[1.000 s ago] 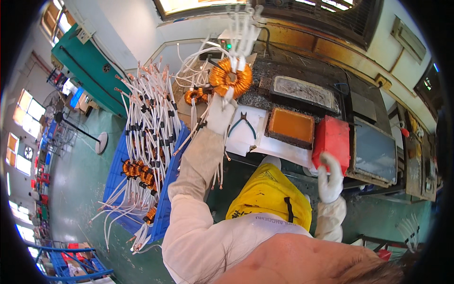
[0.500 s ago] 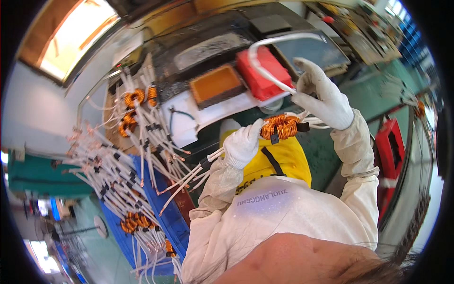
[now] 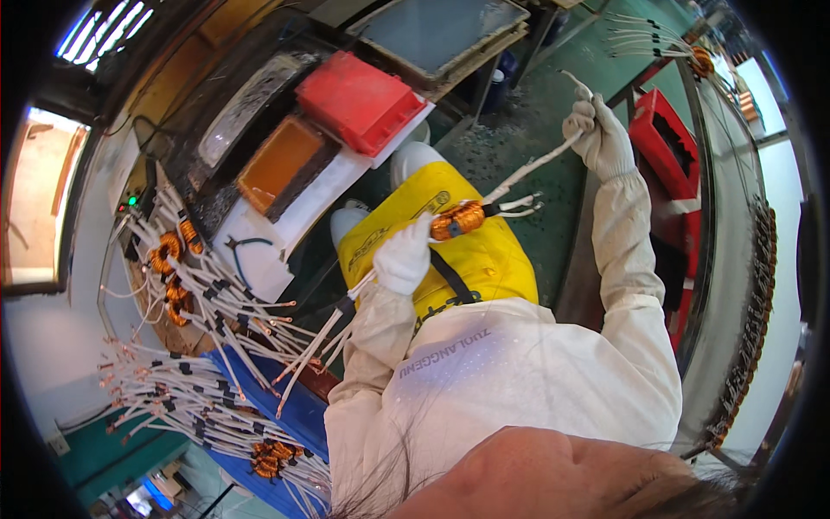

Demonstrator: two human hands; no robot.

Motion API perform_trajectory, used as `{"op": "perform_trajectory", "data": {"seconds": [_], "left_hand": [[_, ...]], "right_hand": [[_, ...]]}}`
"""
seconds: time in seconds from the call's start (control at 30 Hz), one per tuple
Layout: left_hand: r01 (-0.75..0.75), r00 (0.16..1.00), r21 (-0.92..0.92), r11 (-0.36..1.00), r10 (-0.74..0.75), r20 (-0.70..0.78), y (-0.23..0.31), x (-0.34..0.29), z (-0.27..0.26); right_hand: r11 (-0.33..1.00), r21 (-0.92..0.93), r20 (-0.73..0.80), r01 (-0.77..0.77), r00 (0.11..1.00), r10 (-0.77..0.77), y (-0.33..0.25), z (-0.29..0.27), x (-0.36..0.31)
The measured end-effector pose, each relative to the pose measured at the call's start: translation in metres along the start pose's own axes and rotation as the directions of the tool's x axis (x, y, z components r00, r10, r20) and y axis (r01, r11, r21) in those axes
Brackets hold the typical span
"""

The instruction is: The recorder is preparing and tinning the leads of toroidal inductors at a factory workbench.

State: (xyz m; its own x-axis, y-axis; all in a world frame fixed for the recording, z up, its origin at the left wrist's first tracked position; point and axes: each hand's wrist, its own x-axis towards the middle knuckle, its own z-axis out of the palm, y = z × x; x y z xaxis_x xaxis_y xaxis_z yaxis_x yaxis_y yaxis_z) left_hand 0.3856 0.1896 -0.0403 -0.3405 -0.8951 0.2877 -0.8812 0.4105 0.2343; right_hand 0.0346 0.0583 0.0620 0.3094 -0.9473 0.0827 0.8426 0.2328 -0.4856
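Gripping white leads (image 3: 538, 166), the right hand (image 3: 598, 138) is at two o'clock; the left hand (image 3: 404, 262) clasps cables (image 3: 361, 286) beside the central coil (image 3: 458, 221), apparently fully wound; other coils (image 3: 190, 236) lie untouched at nine.

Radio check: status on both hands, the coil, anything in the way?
Left hand gripping wires beside coil; right hand gripping white wire from its other side. Coil between hands. Nothing visibly blocking them.
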Motion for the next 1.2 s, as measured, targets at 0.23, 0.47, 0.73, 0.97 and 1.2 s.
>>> {"op": "perform_trajectory", "data": {"seconds": [0.23,0.47,0.73,0.97,1.2], "left_hand": [[0.028,0.999,-0.024,0.999,-0.029,-0.032,-0.015,-0.007,0.005],[0.014,0.998,-0.069,0.997,-0.010,0.056,-0.031,0.005,0.002],[0.003,0.991,-0.005,1.000,-0.002,0.136,-0.039,0.032,0.001],[0.072,0.992,0.046,0.996,-0.076,0.102,-0.036,0.027,0.000],[0.405,0.900,-0.715,0.570,-0.112,0.421,-0.014,-0.037,-0.056]], "right_hand": [[0.940,0.000,-0.599,0.340,0.753,-0.272,-0.004,-0.145,0.009],[-0.597,-0.514,-0.639,-0.616,0.739,-0.212,0.021,-0.168,-0.019],[-0.212,-0.976,-0.006,0.043,0.974,0.226,0.104,-0.007,0.008],[-0.450,-0.865,-0.042,0.222,0.861,0.506,0.176,-0.010,0.030],[-0.414,-0.897,-0.053,0.153,0.894,0.445,0.172,-0.009,0.031]]}}
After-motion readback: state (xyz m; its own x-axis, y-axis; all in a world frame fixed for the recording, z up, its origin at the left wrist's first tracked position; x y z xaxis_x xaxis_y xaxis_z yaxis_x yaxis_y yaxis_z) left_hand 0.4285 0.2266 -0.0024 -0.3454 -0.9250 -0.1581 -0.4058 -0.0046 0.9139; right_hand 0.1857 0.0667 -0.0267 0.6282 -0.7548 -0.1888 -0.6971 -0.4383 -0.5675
